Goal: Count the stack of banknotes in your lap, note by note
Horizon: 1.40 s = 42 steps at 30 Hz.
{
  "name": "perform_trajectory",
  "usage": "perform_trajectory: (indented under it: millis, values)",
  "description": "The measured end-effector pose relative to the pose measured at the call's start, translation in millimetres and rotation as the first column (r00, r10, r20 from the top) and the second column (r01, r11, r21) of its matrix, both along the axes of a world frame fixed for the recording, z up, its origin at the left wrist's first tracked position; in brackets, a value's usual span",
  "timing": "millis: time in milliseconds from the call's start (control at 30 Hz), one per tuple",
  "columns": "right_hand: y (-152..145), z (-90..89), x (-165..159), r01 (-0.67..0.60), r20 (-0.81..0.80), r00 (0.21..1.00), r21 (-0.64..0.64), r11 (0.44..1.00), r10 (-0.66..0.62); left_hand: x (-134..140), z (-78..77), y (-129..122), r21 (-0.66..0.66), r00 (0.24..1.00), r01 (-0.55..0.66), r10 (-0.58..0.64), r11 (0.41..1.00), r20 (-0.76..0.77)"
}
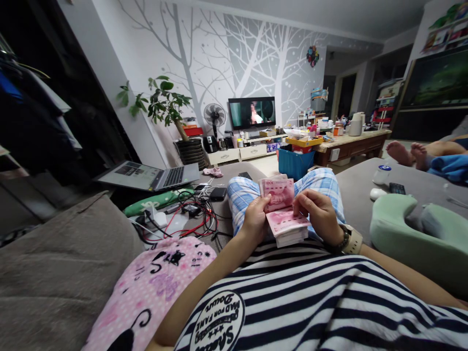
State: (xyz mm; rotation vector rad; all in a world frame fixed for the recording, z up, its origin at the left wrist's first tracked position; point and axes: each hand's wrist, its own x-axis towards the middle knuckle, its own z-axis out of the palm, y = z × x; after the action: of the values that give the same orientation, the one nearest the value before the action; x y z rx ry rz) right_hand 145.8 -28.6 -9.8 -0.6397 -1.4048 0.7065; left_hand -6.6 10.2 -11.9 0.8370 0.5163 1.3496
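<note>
The bundle of banknotes, pink on its faces, lies over the person's lap and serves as the landmark here. It is bent across its middle: the far part stands raised with a printed portrait showing, while the near part slopes toward the striped shirt, its pale edges stacked thick.

The left hand is closed on the bundle's left side, thumb laid over the raised notes' edge and the other fingers mostly hidden. The right hand is partly closed at the bundle's right side, fingers curled and fingertips touching the notes near the bend; whether they pinch a note cannot be told. A watch with a pale strap and a dark bracelet circle that wrist.

Under and beyond the bundle are checked trousers. Left of it lies a tangle of cables, with an open laptop farther left and beyond. Right of it, well apart, rests a green neck pillow, with a white mouse just past the pillow. Beyond the bundle stand a blue bin and a cluttered bench.
</note>
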Motion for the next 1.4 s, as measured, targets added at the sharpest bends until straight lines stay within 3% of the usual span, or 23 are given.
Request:
perform_trajectory:
  millis: [100, 267, 400, 667, 900, 1067, 1400]
  values:
    - [3.5, -2.3, -0.3, 0.002, 0.014, 1.0, -0.071, 0.997, -0.001, -0.7, -1.2, -0.7, 0.023, 0.999, 0.032, -0.032, 0.999, -0.031]
    - [12.0, -5.8, 0.7, 0.143, 0.005, 0.99, -0.072, 0.987, -0.143, -2.8, -2.2, -2.3, 0.061, 0.994, 0.07, -0.065, 0.996, -0.084]
    - [16.1, -6.7, 2.7, 0.145, -0.02, 0.989, -0.123, 0.982, -0.148, -3.5, -3.9, -1.2, 0.072, 0.993, 0.056, -0.047, 0.996, -0.112]
    - [17.4, -5.7, 4.1, 0.192, 0.04, 0.981, -0.08, 0.978, -0.189, -0.3, -2.1, -0.6, 0.067, 0.995, 0.013, -0.006, 0.998, -0.098]
    - [9.7, -2.9, 0.9, 0.142, -0.008, 0.99, -0.008, 0.99, -0.142, 0.8, -0.7, 0.8, 0.046, 0.996, -0.072, 0.075, 0.996, -0.054]
    - [8.7, -2.9, -1.7, 0.08, -0.057, 0.995, -0.042, 0.996, -0.083, -1.3, 0.1, -3.4, 0.075, 0.992, -0.092, 0.098, 0.993, -0.082]
    - [7.6, -3.2, -0.2, 0.076, -0.052, 0.996, -0.03, 0.997, -0.078, -0.7, -0.5, -2.4, 0.068, 0.998, -0.026, 0.029, 0.997, -0.048]
